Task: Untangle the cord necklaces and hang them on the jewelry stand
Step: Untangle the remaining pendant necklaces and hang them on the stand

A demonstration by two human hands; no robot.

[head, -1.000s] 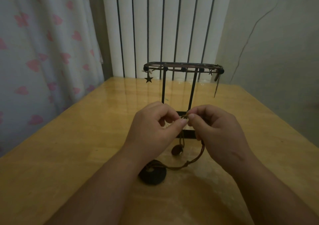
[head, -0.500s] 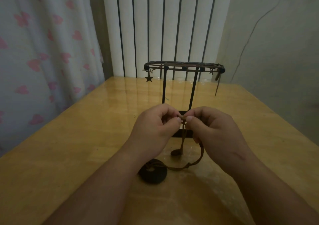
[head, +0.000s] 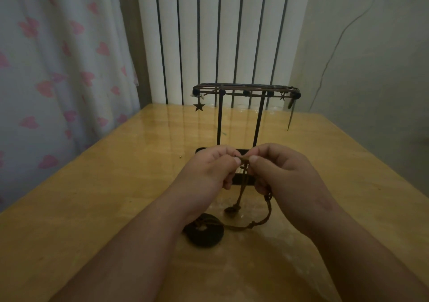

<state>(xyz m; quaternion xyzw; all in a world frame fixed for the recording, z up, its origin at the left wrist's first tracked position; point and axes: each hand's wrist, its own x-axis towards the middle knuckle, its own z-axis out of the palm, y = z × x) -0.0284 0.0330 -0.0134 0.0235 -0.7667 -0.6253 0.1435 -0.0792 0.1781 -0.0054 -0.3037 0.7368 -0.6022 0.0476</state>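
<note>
Head view: left hand (head: 209,169) and right hand (head: 283,174) pinch the cord necklace (head: 242,161) between them; its pendant (head: 204,231) rests on the table (head: 92,185).

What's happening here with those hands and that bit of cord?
A person is working on a brown cord necklace, pinching a tangled spot between the left hand and the right hand above the wooden table. Its dark ring pendant lies on the table. Behind, the black jewelry stand already carries a cord with a star charm.
</note>
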